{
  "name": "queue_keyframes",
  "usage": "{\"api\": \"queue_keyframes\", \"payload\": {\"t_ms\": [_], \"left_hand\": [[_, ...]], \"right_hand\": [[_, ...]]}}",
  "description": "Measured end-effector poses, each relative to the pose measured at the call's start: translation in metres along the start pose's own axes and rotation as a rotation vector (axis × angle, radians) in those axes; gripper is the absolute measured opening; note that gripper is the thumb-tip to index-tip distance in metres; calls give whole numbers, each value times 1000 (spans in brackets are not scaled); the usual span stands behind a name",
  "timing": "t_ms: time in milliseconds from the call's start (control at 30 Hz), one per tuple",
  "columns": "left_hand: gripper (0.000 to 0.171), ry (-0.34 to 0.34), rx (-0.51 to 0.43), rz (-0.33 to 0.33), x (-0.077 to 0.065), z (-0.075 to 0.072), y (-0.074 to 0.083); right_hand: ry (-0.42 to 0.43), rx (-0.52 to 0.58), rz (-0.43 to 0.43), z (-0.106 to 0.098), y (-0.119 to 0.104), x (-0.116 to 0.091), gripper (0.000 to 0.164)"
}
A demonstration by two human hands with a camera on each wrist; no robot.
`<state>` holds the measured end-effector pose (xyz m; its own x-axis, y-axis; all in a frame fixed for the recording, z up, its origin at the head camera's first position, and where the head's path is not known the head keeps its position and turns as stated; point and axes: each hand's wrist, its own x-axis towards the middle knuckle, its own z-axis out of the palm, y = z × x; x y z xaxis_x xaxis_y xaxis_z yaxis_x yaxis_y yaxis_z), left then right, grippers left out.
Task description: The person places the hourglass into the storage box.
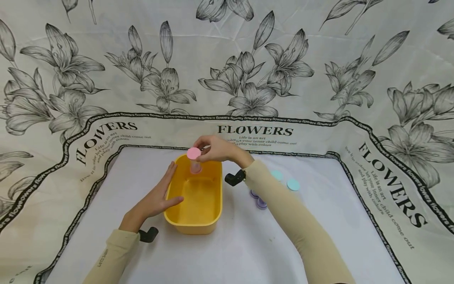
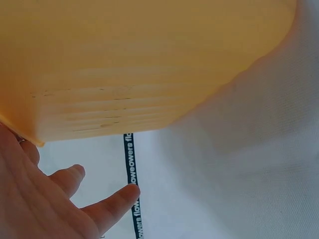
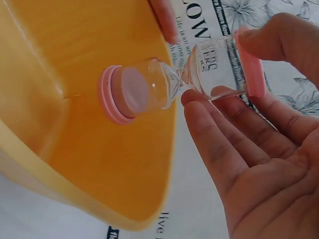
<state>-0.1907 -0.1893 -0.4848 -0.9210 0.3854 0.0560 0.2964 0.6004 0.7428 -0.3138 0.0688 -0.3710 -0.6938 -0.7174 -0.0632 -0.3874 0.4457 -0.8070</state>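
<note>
My right hand pinches a small sand timer by its pink end cap, thumb and fingertips around that end. Clear glass bulbs narrow at its waist, and pink sand lies in the bulb at the far end. In the head view the timer is over the far end of a yellow plastic tub, its lower end below the rim. My left hand rests at the tub's left rim, thumb reaching over the edge and fingers extended. Some of its fingers spread away from the outer wall in the left wrist view.
Right of the tub, partly behind my right sleeve, are round teal caps and purple-ended pieces. A white cloth covers the table, and a flower-printed sheet rises behind it and at the sides.
</note>
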Motion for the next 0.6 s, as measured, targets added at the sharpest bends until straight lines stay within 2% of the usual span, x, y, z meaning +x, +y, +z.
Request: {"api": "queue_keyframes", "payload": {"t_ms": [200, 500, 600], "left_hand": [[112, 4, -4, 28, 0, 0, -1], [113, -1, -22, 22, 1, -3, 1], [114, -11, -28, 19, 1, -1, 1]], "right_hand": [[-48, -57, 19, 13, 10, 13, 41], [-123, -128, 53, 30, 18, 29, 39], [-152, -149, 90, 34, 23, 30, 38]]}}
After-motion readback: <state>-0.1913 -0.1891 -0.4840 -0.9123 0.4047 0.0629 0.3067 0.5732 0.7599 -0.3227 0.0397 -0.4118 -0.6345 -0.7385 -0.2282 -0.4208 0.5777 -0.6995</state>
